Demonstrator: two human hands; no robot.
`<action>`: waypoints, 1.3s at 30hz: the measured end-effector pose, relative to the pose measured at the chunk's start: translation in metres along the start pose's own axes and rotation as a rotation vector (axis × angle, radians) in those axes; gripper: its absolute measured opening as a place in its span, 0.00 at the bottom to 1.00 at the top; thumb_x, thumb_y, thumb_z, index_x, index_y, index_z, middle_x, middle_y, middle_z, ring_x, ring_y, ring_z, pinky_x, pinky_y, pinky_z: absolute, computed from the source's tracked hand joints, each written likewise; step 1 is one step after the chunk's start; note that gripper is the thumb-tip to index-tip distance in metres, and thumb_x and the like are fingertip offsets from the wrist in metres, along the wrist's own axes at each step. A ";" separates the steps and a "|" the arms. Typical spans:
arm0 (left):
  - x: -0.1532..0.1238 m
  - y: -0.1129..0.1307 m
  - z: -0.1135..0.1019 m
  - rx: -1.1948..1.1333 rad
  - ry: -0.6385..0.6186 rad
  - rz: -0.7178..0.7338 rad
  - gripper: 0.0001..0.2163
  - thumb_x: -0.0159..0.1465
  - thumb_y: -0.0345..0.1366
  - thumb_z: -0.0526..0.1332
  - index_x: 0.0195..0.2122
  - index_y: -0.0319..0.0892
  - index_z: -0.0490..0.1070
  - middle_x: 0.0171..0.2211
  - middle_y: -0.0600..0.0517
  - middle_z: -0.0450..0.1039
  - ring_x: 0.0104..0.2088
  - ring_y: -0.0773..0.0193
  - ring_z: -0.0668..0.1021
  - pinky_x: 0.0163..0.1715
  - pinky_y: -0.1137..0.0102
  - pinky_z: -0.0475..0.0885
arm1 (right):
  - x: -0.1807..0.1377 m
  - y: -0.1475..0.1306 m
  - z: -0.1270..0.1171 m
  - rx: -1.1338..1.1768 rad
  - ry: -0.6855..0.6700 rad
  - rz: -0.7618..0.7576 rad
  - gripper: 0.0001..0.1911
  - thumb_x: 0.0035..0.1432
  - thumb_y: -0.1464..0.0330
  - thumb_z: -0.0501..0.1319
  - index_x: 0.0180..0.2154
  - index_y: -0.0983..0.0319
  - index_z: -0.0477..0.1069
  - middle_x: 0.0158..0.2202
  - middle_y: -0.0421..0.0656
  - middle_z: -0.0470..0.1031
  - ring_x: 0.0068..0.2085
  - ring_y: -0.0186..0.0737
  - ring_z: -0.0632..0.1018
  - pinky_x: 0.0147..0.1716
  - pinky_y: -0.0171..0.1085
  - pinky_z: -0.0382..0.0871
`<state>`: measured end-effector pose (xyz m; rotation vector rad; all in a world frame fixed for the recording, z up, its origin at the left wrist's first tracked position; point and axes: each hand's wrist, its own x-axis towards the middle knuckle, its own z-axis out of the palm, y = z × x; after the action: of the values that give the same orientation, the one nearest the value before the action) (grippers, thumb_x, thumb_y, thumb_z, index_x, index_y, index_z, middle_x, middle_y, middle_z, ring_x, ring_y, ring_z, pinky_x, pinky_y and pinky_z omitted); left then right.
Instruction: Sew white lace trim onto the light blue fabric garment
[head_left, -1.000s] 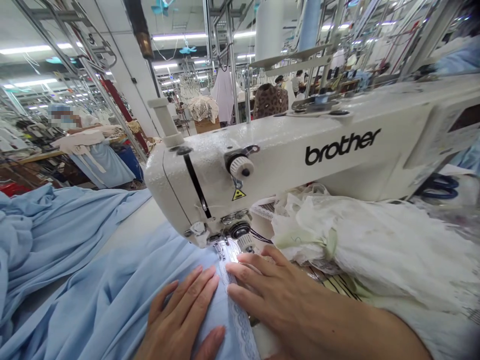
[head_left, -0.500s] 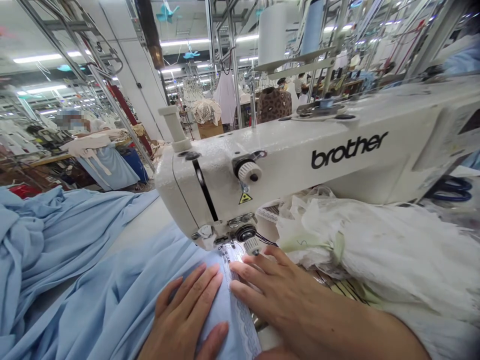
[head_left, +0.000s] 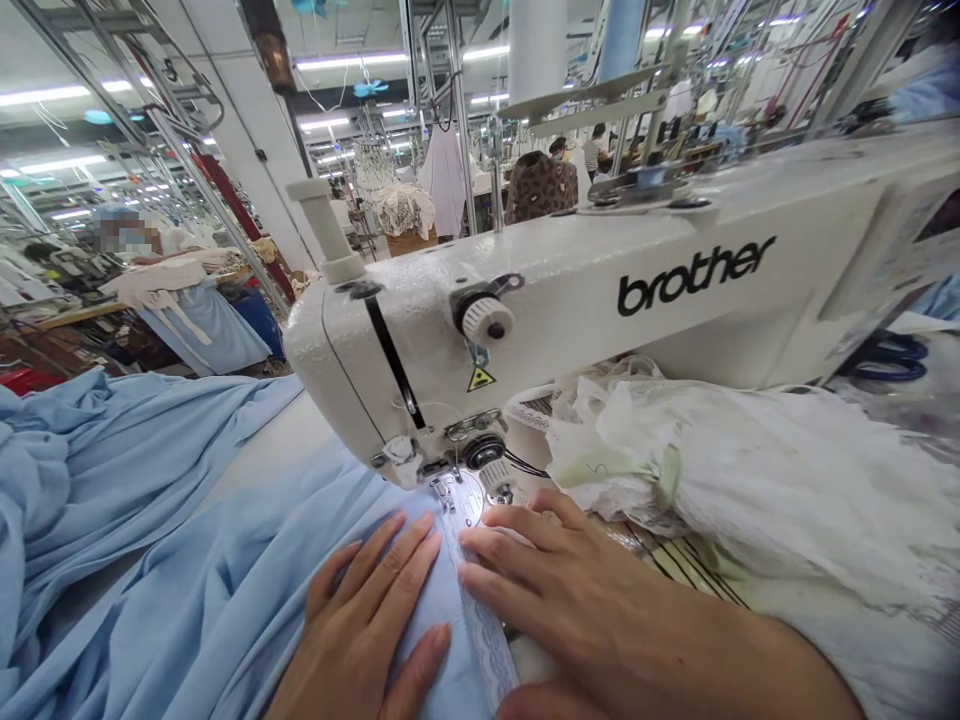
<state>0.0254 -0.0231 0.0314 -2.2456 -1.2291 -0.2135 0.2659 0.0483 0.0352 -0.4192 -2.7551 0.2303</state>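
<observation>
Here we go: the left hand point(head_left: 360, 625) lies flat and open on pale blue fabric point(head_left: 225, 560), and the right hand point(head_left: 577, 605) spreads just beside it along the lace trim point(head_left: 480, 630), neither one gripping. They sit right before the presser foot point(head_left: 454, 495) of the Brother sewing machine point(head_left: 570, 300). The needle is too hidden to make out, and blue-handled scissors point(head_left: 889, 357) are half-buried behind white lace point(head_left: 750, 480).

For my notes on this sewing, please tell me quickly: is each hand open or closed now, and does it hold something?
Left hand: open, lying flat on the light blue fabric, not gripping.
Right hand: open, fingers resting on the lace trim, not gripping.
</observation>
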 end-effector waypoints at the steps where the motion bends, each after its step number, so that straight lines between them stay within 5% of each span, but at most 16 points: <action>1: 0.000 0.000 0.000 0.000 -0.002 0.000 0.19 0.68 0.45 0.52 0.55 0.40 0.69 0.57 0.53 0.73 0.56 0.61 0.74 0.49 0.67 0.65 | 0.001 0.000 -0.001 0.005 0.003 0.004 0.30 0.67 0.47 0.50 0.57 0.62 0.64 0.57 0.47 0.71 0.55 0.50 0.69 0.57 0.49 0.54; 39: 0.005 -0.005 0.003 -0.039 -0.035 0.002 0.20 0.70 0.42 0.51 0.59 0.39 0.64 0.59 0.52 0.71 0.59 0.61 0.71 0.51 0.66 0.65 | 0.006 0.004 -0.006 0.081 -0.023 0.057 0.28 0.65 0.48 0.55 0.54 0.63 0.66 0.56 0.48 0.70 0.54 0.49 0.68 0.54 0.48 0.55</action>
<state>0.0237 -0.0159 0.0326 -2.2927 -1.2514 -0.2004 0.2640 0.0549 0.0415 -0.4771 -2.7477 0.3611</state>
